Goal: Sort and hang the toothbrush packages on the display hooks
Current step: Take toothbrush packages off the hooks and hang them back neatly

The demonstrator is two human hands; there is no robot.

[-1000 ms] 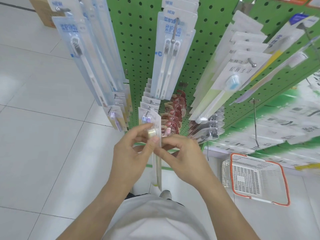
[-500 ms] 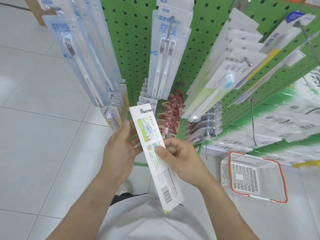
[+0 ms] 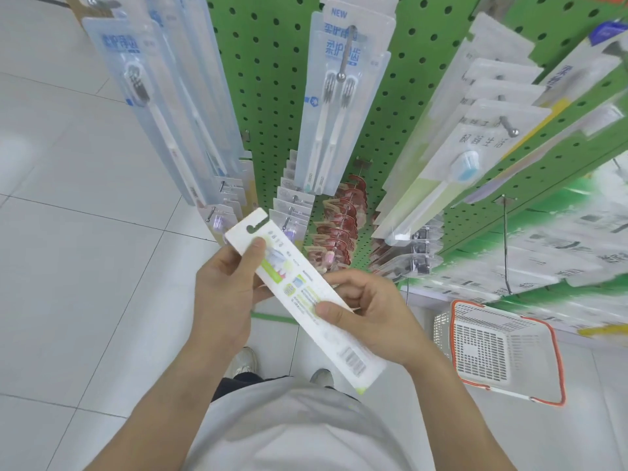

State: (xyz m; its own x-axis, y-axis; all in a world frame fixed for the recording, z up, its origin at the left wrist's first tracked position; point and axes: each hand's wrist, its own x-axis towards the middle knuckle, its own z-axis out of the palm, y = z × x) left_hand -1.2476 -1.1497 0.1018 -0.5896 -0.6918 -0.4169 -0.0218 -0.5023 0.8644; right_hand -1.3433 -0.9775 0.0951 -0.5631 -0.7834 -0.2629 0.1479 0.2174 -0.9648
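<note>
— Where is this?
— A shop aisle: white floor tiles, green pegboard hung with packages, a basket on the floor.
— The toothbrush package?
— Held before the board; left hand pinches its top, right hand grips its middle.

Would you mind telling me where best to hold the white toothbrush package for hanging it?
Probably pinch the toothbrush package by its long edges just below the hang slot, from the sides, as the left hand nearly does. The card is flat and narrow, so the slot stays clear.
</note>
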